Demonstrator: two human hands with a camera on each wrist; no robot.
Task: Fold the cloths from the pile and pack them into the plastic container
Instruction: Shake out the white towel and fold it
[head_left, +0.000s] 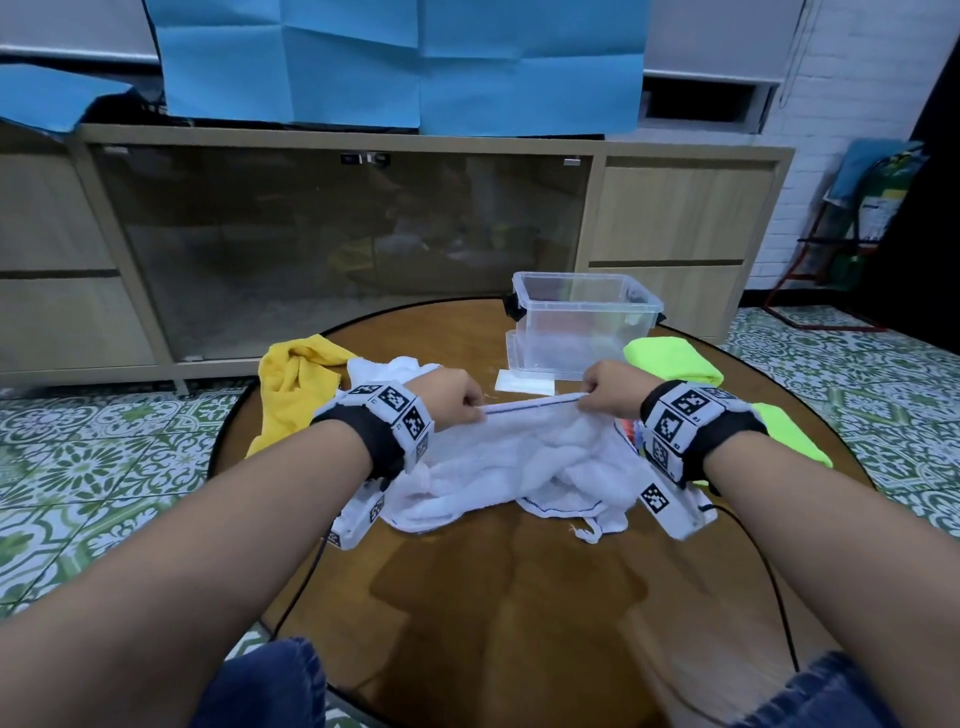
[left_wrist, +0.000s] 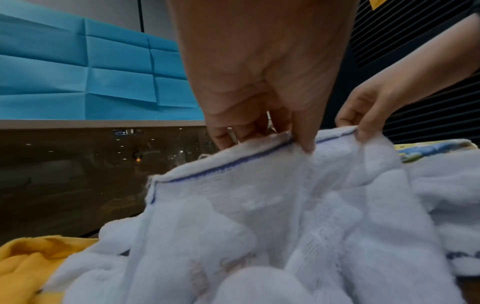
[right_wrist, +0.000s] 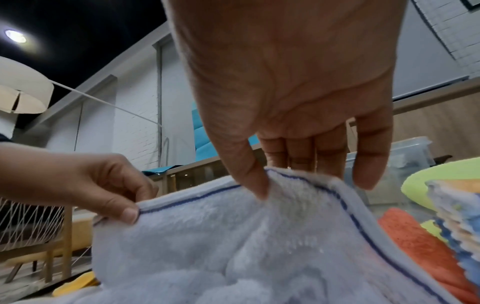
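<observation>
1. Your left hand (head_left: 457, 397) and right hand (head_left: 613, 391) each pinch the blue-stitched hem of the white cloth (head_left: 524, 457); both grips are clamped on it, thumb against fingers.
2. The hem runs taut from grip to grip, so the cloth's long axis appears to lie left–right. Below the grips the cloth hangs and bunches on the bench (head_left: 509, 587).
3. The plastic container (head_left: 582, 325) stands open beyond the right grip. A yellow cloth (head_left: 291, 384) lies outside the left grip and a neon green cloth (head_left: 675, 356) outside the right grip.
4. To do this step well, slide each grip outward to its own corner, since the left-wrist view shows hem past the left grip.
5. Keep the hem level and tight, lift until the bunched part hangs free, then lay it flat before folding.
</observation>
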